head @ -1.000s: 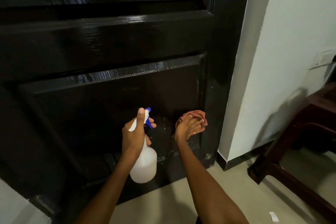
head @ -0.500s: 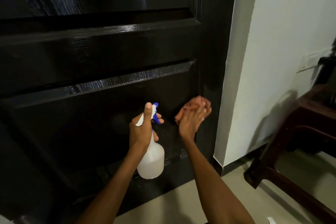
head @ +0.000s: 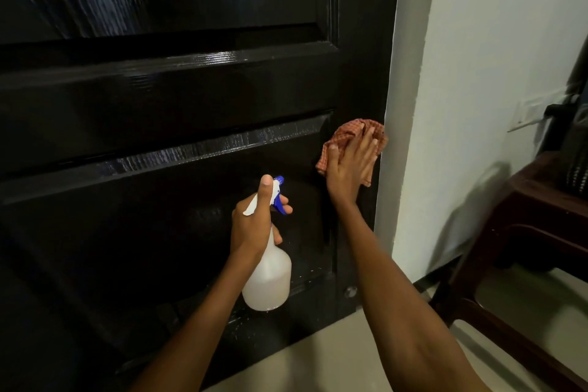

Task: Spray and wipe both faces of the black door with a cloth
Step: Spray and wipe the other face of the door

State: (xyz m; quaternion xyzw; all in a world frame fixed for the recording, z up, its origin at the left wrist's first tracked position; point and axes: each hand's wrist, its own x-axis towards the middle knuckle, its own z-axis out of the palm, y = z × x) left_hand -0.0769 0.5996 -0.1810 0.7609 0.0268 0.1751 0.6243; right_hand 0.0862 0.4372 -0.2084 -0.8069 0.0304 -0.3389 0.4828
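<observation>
The fingers (head: 366, 143) of the right hand (head: 348, 165) lie flat and straight, pressing a cloth (head: 350, 132) on the black door (head: 191, 89). The cloth sits on the door's right edge strip, just beside the white wall (head: 477, 73). The fingers of the left hand (head: 254, 219) are curled round the neck of a spray bottle (head: 270, 277), one finger near the blue trigger (head: 280, 200). The bottle is held close to the low panel, nozzle toward the door.

This looks like the wiping step on this face. I think the hand should next rub along the edge and down the low panel, where small wet drops shine. The other face of the door is hidden, so I cannot tell if it is done.

The cloth is soft, bunched and has small orange checks. It should bend into the grooves easily. The bottle is milky white plastic, round and fat at the bottom. The door is hard, glossy and shiny, with raised frames and sunk panels. A dark wooden chair (head: 525, 248) stands on the pale floor (head: 318, 366) to the right.
</observation>
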